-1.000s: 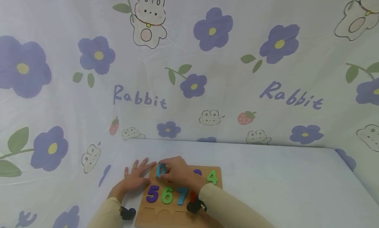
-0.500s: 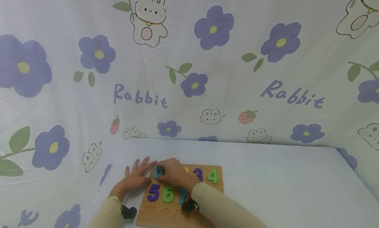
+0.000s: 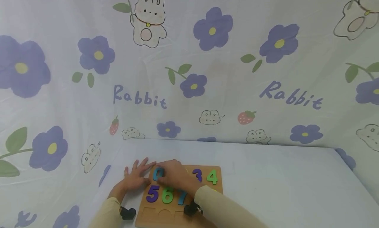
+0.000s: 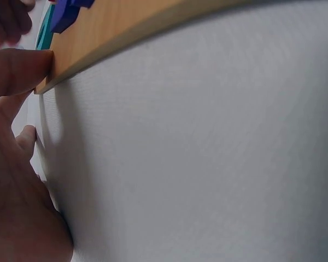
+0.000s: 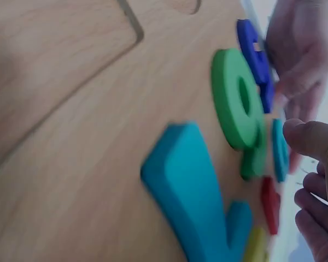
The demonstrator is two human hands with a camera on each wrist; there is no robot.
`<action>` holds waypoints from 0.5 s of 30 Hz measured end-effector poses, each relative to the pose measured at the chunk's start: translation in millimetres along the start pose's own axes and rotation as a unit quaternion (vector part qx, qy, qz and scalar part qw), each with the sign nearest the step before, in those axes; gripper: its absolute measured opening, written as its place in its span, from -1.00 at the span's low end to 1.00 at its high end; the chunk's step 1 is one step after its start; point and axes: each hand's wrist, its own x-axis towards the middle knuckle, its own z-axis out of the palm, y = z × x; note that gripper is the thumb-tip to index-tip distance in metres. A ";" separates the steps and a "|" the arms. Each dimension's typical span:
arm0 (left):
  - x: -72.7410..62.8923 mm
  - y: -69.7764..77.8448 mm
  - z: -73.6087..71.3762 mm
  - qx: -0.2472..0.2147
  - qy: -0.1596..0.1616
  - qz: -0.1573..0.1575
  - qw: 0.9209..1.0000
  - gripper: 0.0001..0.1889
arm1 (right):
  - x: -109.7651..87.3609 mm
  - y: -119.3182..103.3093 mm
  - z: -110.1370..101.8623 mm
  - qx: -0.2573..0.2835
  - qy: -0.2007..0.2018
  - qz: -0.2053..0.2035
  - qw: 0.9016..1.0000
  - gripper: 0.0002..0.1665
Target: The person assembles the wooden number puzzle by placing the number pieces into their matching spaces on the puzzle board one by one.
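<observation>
A wooden number board (image 3: 158,205) lies on the white table with colored number pieces on it. My right hand (image 3: 176,174) is over its top left part, thumb and index finger pinching the blue number 0 (image 3: 157,174) from its two ends. In the right wrist view the thumb tip overlaps the edge of that blue 0 (image 5: 280,150), which lies low at the board. My left hand (image 3: 134,179) rests at the board's left side with fingers spread. In the left wrist view its thumb (image 4: 19,71) touches the board's edge (image 4: 115,35).
A purple 5 (image 3: 152,193), green 6 (image 3: 167,195) and blue 7 (image 3: 182,197) form the middle row. A purple 3 (image 3: 197,175) and green 4 (image 3: 212,177) stand at the top right. Shallow recesses mark the near row. A printed curtain (image 3: 183,57) hangs behind the white table (image 3: 266,182).
My right hand has shifted slightly left with the blue 0, toward the board's top left corner. The left hand stays in place.
</observation>
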 end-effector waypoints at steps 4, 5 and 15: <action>-0.8 3.5 -2.7 -0.004 -0.003 0.011 1.000 -0.15 | -16.2 9.4 -17.3 0.014 0.034 -0.008 0.999 -0.37; -1.2 4.5 -3.9 -0.008 -0.006 0.013 1.000 -0.15 | -22.5 10.6 -25.2 0.017 0.038 -0.005 0.999 -0.36; -22.0 -0.2 -11.9 -0.018 -0.014 -0.012 1.000 -0.13 | -103.7 42.5 -99.6 0.027 0.061 0.045 0.997 -0.30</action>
